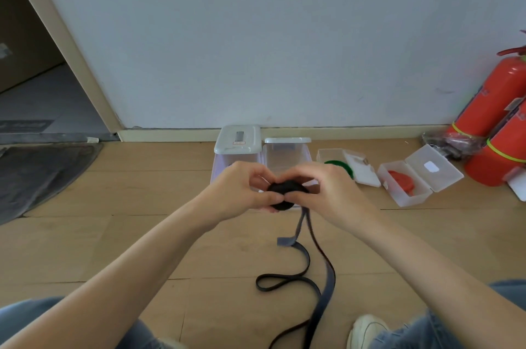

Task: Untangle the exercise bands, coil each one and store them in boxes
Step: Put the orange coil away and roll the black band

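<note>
Your left hand and right hand both pinch the half-wound black band, held above the floor in front of the clear boxes; its loose tail trails down across the boards toward your knees.

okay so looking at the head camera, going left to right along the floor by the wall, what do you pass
dark mat → lidded clear box → open clear box → small box with the green coil → small box with the red coil → red fire extinguishers
</note>
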